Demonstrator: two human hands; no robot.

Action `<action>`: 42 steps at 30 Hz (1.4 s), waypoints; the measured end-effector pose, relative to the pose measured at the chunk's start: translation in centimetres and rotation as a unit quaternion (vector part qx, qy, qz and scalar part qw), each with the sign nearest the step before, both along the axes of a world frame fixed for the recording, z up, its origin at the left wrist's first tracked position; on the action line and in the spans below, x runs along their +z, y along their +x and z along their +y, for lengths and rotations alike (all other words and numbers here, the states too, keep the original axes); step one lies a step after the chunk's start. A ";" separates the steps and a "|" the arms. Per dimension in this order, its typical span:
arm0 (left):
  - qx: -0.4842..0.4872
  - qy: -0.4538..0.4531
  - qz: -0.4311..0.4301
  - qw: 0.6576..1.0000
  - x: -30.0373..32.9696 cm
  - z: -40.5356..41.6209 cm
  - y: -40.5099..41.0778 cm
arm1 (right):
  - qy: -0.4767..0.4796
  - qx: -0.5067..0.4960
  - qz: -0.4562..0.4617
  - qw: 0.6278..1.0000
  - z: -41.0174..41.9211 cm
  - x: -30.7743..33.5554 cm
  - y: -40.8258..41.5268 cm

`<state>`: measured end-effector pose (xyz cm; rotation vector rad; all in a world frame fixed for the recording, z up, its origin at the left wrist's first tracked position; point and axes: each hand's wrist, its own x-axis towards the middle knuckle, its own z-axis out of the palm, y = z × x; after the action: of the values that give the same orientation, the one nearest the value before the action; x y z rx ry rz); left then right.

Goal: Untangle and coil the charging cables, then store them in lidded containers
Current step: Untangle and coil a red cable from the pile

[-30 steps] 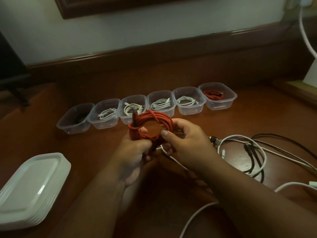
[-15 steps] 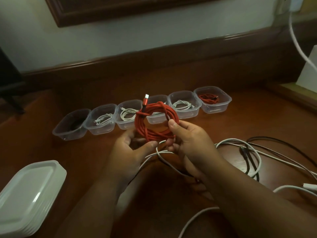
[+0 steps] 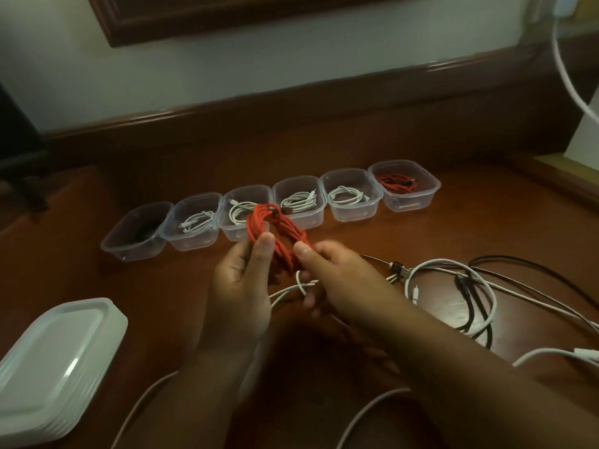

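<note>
A coiled red cable (image 3: 281, 233) is held up above the table between both hands. My left hand (image 3: 241, 280) pinches its left side with thumb and fingers. My right hand (image 3: 340, 280) pinches its right side. Behind it a row of several clear plastic containers (image 3: 408, 197) stands on the table. The leftmost container (image 3: 136, 234) holds something dark, the middle ones hold white coiled cables (image 3: 345, 194), and the rightmost one holds a red cable (image 3: 397, 183). A stack of white lids (image 3: 55, 364) lies at the lower left.
A tangle of loose white and black cables (image 3: 460, 296) spreads over the brown table (image 3: 162, 303) to the right of my hands. More white cable (image 3: 366, 413) runs under my forearms. A raised wooden ledge (image 3: 291, 124) borders the table at the back.
The red coil has been squeezed from a round loop into a flatter, narrower bundle, and both hands have shifted their pinch on it. Its connector no longer sticks up.
</note>
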<state>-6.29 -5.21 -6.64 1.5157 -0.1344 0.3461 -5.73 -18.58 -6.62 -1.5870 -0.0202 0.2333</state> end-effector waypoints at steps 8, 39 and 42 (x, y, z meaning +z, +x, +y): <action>-0.010 -0.128 0.149 0.980 1.0 0.3 0.1 | -0.253 0.029 -0.311 0.916 0.4 -0.7 -1.0; 0.015 0.217 -0.135 0.967 0.3 2.1 0.1 | 0.108 0.053 -0.147 0.982 -0.2 -0.6 -0.2; 0.007 0.212 -0.122 0.970 0.1 1.8 0.1 | 0.055 0.023 -0.191 0.980 -0.1 -0.6 -0.1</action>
<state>-6.21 -3.36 -6.58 1.8925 -0.4127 0.5402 -5.82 -18.72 -7.19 -1.5024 -0.3623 -0.0384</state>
